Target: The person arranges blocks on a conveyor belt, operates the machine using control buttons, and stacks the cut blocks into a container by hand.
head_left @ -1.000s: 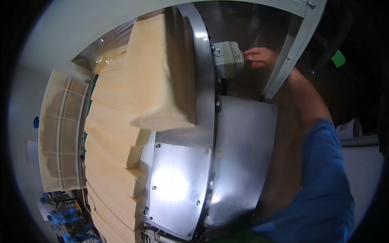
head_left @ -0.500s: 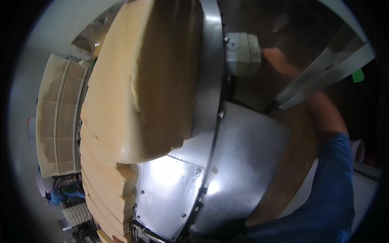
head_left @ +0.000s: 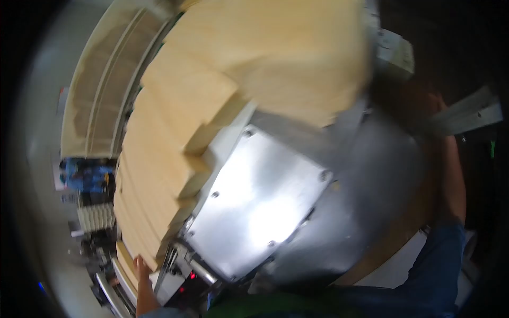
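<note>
Cream-coloured folded slabs [head_left: 159, 153] run in a row down the left-centre. A larger cream piece [head_left: 313, 58] sits across the top, blurred. My left hand [head_left: 141, 266] is at the lower left, beside the lower end of the slabs; its small, blurred fingers do not show clearly whether they grip anything. At the upper right, my right hand [head_left: 436, 100] is dim and smeared, below a pale switch box [head_left: 396, 53] and beside a metal frame bar [head_left: 472, 112]. Nothing can be made out in it.
A shiny bolted metal plate [head_left: 260, 201] lies at the centre, with a darker curved panel [head_left: 350, 222] to its right. A translucent ribbed cover [head_left: 106, 79] is at the upper left. People in blue [head_left: 87, 175] stand far off at the left. Red lights [head_left: 193, 275] glow low down.
The view has swung, shifting the switch box and frame bar rightward. My left hand has come into view at the lower left. My right hand appears lower and farther from the switch box.
</note>
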The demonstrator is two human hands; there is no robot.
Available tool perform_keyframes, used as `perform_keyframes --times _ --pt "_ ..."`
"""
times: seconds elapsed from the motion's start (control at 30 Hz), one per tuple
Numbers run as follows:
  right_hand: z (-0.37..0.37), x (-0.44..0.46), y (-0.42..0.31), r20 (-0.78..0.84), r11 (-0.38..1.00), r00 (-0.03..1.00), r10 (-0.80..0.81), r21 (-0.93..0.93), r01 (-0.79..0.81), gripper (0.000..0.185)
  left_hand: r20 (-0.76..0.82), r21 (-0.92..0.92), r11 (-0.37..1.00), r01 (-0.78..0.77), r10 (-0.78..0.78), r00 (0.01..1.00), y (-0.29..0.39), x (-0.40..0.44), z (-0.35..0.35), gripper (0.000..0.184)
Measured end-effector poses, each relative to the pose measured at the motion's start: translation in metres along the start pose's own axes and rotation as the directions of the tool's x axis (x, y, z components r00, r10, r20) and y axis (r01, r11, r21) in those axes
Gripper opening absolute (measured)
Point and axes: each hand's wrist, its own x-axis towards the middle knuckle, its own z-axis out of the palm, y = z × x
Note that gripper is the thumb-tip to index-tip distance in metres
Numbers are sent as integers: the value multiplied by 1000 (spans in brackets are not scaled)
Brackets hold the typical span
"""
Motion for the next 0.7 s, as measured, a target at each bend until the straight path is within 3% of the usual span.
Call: perform_keyframes --times 0.03,0.07,0.1,0.13,0.17,0.23,0.27,0.33,0.37,0.4,0.43,0.47,0.5,0.53,0.57,0.6,0.63,0.67,0.7 --pt "-41 -10 20 -49 990 991 -125 -77 121 46 -111 73 985 -157 164 980 -3 -3 3 43" --pt "-67 -29 40 -193 985 976 -104 -156 74 47 -218 181 941 -286 322 921 -5 -6 5 48" --pt "-94 -48 61 -336 976 938 -79 -219 4 49 223 -449 856 255 -169 960 22 -2 -21 55" --pt "-121 -67 81 -469 963 882 -54 -259 -79 51 566 -573 226 788 -586 580 58 4 -52 63" --pt "-73 -122 80 -446 937 890 -94 -341 -72 49 505 -639 303 707 -529 682 44 -9 -38 68" --pt "-153 -178 146 -205 958 960 -193 170 229 34 509 -697 320 641 -409 757 96 0 -91 78" --pt "-127 -237 164 -320 992 947 -17 -126 -25 32 492 -674 413 612 -366 789 72 -13 -79 84" --pt "-40 -333 194 -286 745 882 374 -474 -469 28 397 -662 565 492 -293 870 50 -26 -71 95" --pt "22 -377 197 -176 559 794 581 -623 -547 27 316 -667 621 412 -265 911 66 -26 -82 99" --pt "92 -418 196 -17 386 634 773 -782 -490 25 230 -667 671 325 -230 946 72 -26 -82 103" --pt "165 -451 189 157 291 403 902 -909 -297 24 187 -638 703 314 -254 949 65 -29 -72 105" --pt "239 -477 173 323 340 174 930 -937 -81 23 146 -609 732 304 -273 951 55 -35 -59 107" --pt "312 -496 154 476 474 33 879 -879 48 23 107 -579 761 292 -284 953 46 -40 -44 108" --pt "382 -509 132 632 626 24 775 -771 114 22 103 -738 609 290 -324 940 47 -42 -30 108" --pt "447 -519 108 813 792 167 558 -582 186 22 69 -789 562 247 -318 945 45 -44 -21 107" --pt "518 -531 89 929 852 330 166 -303 426 11 83 -777 572 264 -323 943 46 -42 -24 108" --pt "573 -532 100 903 818 392 -176 -88 569 16 100 -764 579 285 -329 939 44 -42 -28 109" --pt "625 -532 103 879 560 347 -327 -116 820 22 96 -798 541 264 -318 943 44 -40 -22 110" --pt "675 -532 104 925 378 281 -256 -172 910 39 91 -827 505 247 -313 945 43 -39 -18 111"
